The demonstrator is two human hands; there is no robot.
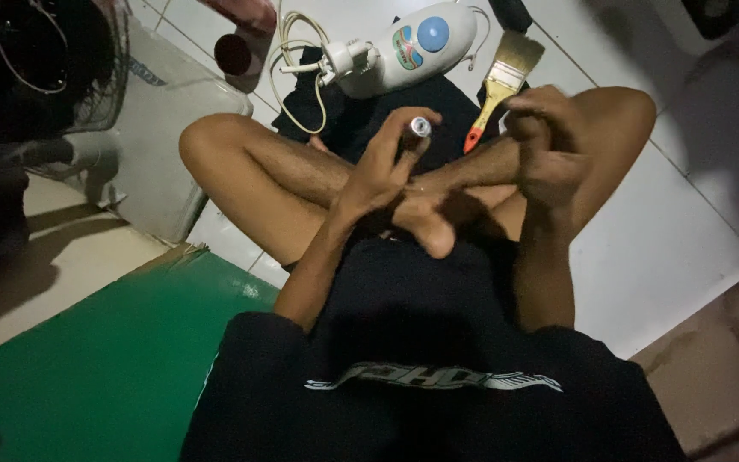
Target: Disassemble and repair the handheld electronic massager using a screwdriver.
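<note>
**Small metal part held over crossed legs, floor crowded ahead**

Over the person's crossed legs, the left hand (380,175) pinches a small silver-capped cylinder (419,130) between thumb and fingertips, its shiny end turned up toward the camera. The grip is narrow and sits on the lower part of the piece only. The right hand (545,141) is curled shut near the right knee; whether it holds anything cannot be told.

The cylinder looks smooth and small, so in my judgement a light pinch could let it slip. It would drop onto the legs or roll away across the white tiled floor (660,248), and the dim light would make it hard to find.

Ahead of the knees lie a white fan motor housing (408,47) with a blue round cap, its coiled cream power cord (301,60) and a paintbrush (502,81) with an orange handle tip. A forward reach could snag the cord or knock the brush.

Open room lies on the right, on bare tile. On the left a fan grille (53,60) and pale base crowd in, with a green mat (104,368) near the hip.
</note>
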